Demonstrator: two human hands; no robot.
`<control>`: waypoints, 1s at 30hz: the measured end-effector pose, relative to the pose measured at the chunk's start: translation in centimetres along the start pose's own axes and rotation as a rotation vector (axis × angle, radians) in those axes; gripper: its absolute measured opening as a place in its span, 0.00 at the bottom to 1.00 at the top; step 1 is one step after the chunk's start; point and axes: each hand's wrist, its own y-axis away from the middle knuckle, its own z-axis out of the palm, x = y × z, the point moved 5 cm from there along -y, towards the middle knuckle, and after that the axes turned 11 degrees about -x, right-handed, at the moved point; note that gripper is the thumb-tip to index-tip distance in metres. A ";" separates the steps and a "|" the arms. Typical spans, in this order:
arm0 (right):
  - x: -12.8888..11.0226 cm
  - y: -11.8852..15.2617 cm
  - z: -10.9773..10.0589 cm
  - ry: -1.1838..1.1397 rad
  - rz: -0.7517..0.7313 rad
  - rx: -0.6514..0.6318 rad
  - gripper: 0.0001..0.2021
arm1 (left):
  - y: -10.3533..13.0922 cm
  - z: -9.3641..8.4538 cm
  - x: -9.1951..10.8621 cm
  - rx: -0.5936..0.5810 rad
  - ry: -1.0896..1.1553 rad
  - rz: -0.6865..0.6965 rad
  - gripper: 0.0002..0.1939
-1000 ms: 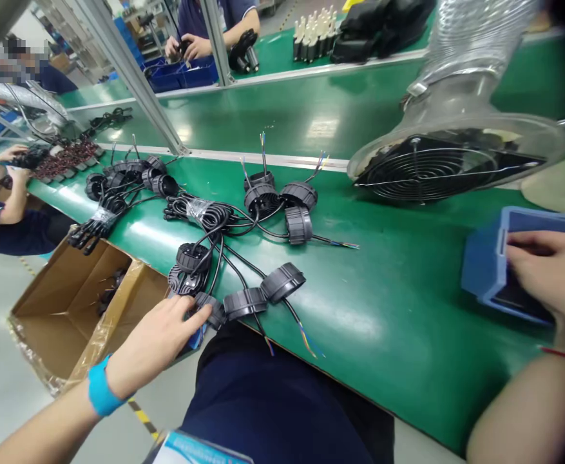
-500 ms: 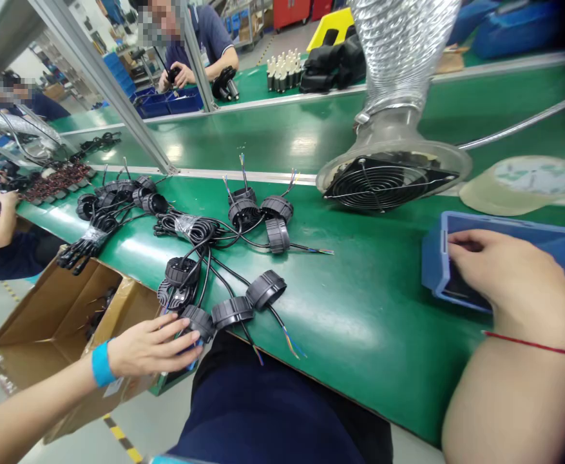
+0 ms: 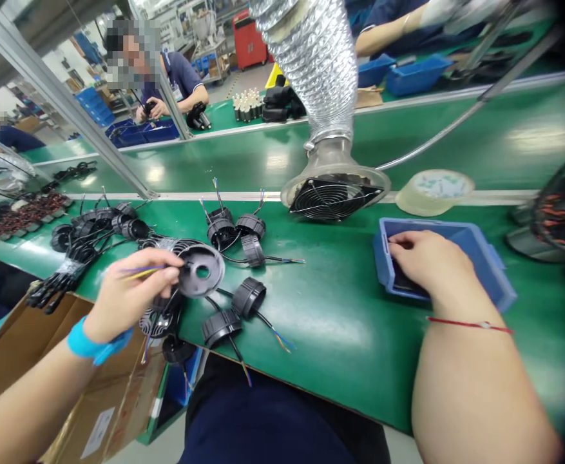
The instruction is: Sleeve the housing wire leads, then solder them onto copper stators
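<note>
My left hand (image 3: 140, 283) pinches a black round cap (image 3: 189, 283) by its wires and holds it up above the bench, its hollow side and central hole showing. Thin purple and yellow wire ends stick out past the fingers. My right hand (image 3: 417, 258) reaches into a blue bin (image 3: 492, 270); its fingertips are hidden behind the bin's wall, so what they touch does not show. Between the hands, black ribbed caps (image 3: 221, 327) with cables lie on the green bench (image 3: 330, 335).
A fan hood (image 3: 335, 193) on a silver duct hangs over the bench. Behind the bin lies a roll of tape (image 3: 431, 193). Cardboard boxes (image 3: 93, 393) stand below at left. Cable bundles (image 3: 62, 280) lie at the left edge. A person (image 3: 166, 84) works across the bench.
My left hand has risen from the caps at the bench edge and now holds one up. My right hand stays in the bin. The view has shifted to the right.
</note>
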 end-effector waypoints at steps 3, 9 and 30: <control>-0.3 0.1 -0.3 0.015 0.030 -0.042 0.10 | -5.5 2.7 0.9 -0.225 0.021 0.030 0.09; -0.6 0.4 -1.4 -0.063 0.082 -0.052 0.08 | -11.9 9.1 2.5 -0.433 -0.036 0.320 0.09; -17.5 6.1 -1.4 -0.486 -0.485 -0.031 0.06 | -10.3 11.5 0.3 -0.232 0.346 0.293 0.12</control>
